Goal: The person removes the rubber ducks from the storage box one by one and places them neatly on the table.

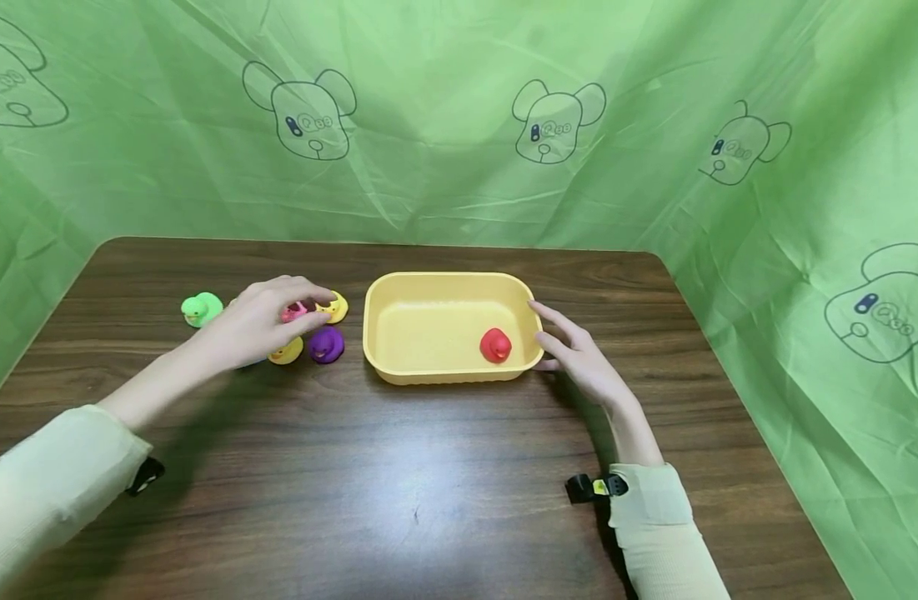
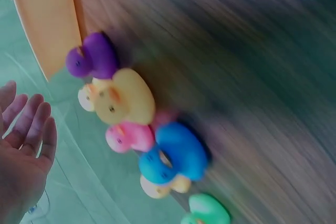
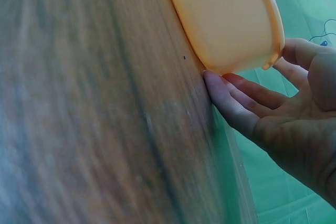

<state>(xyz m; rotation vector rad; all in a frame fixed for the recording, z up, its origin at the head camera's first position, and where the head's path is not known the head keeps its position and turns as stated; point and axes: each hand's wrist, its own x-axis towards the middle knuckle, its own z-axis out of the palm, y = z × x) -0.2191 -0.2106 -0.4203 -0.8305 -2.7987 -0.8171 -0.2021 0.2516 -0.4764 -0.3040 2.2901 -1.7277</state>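
My left hand (image 1: 263,315) hovers over a group of rubber ducks at the left, fingers apart and holding nothing. Around it lie a purple duck (image 1: 327,345), a yellow duck (image 1: 337,309), another yellow duck (image 1: 285,352) and a pink duck (image 1: 294,312). The left wrist view shows a blue duck (image 2: 184,153), mostly hidden by the hand from above. With its fingertips, my right hand (image 1: 582,358) touches the right end of a yellow plastic tub (image 1: 428,375). Inside the tub, toward the right, sits a red duck (image 1: 496,345).
A green duck (image 1: 202,309) stands at the left of the group. Dark wooden table (image 1: 398,483) surface runs in front of the tub. Green cloth (image 1: 443,183) with printed bear heads hangs behind the table and along its sides.
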